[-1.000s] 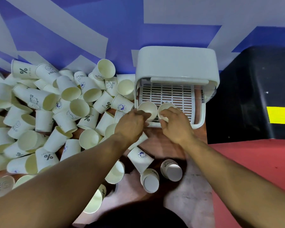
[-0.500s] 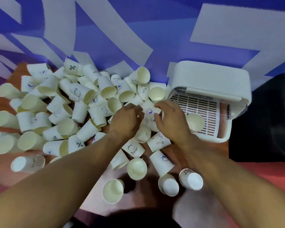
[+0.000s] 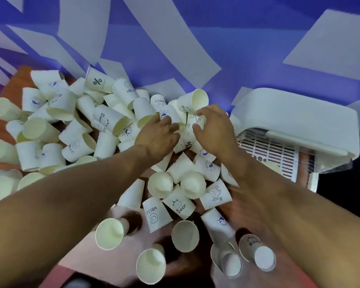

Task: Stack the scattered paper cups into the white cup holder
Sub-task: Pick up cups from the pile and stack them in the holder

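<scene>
Many white paper cups (image 3: 75, 129) lie scattered in a heap over the left and middle of the table. The white cup holder (image 3: 295, 117) stands at the right, its lid raised over a slotted tray (image 3: 268, 150); one cup rim (image 3: 273, 166) shows inside it past my right forearm. Both hands are in the heap just left of the holder. My right hand (image 3: 213, 132) has thumb and fingers around a cup with a rabbit drawing (image 3: 194, 120). My left hand (image 3: 158, 136) rests its fingers on a cup with a blue logo (image 3: 165, 114); whether it grips is unclear.
Single cups stand or lie near the front edge, among them an upside-down cup (image 3: 258, 256) and an open one (image 3: 151, 267). A blue and white patterned wall (image 3: 195, 48) rises right behind the heap. A dark surface (image 3: 345, 194) lies right of the holder.
Both hands left the holder's tray, where they had held cups, and moved left and further into the heap. The view has swung left, so the holder now sits at the right edge.
</scene>
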A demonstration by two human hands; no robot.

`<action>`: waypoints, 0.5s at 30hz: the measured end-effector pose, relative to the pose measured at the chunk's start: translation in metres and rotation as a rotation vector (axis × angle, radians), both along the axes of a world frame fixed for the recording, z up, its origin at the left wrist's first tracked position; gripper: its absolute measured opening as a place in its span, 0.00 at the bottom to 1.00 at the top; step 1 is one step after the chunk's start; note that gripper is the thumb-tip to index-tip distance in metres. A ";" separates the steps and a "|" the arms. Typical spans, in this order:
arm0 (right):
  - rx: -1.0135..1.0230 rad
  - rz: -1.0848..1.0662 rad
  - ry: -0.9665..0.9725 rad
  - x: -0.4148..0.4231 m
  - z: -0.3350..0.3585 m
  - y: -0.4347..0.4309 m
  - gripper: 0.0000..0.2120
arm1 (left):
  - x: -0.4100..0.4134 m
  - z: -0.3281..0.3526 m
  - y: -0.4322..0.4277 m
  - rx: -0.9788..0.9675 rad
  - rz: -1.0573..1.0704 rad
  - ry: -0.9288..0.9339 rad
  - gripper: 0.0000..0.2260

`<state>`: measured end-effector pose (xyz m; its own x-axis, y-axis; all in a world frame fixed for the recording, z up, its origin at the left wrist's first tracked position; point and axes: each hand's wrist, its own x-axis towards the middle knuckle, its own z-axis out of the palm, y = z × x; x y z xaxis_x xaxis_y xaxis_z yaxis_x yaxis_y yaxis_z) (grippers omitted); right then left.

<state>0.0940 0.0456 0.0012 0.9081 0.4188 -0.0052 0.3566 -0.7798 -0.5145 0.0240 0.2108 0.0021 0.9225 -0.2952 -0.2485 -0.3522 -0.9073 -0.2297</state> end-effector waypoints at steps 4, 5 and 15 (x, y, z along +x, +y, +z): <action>-0.044 0.019 0.055 0.015 -0.016 0.017 0.20 | 0.027 0.000 0.011 0.148 -0.227 0.029 0.10; -0.055 0.023 0.067 0.018 -0.020 0.020 0.20 | 0.033 0.000 0.015 0.189 -0.260 0.049 0.09; -0.138 0.051 0.046 0.029 -0.033 0.038 0.17 | 0.056 -0.012 0.033 0.325 -0.493 -0.076 0.15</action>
<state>0.1231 0.0835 -0.0318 0.8829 0.4571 -0.1073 0.3764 -0.8257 -0.4201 0.0802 0.2437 -0.0095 0.7149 -0.6131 -0.3363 -0.6855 -0.5197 -0.5099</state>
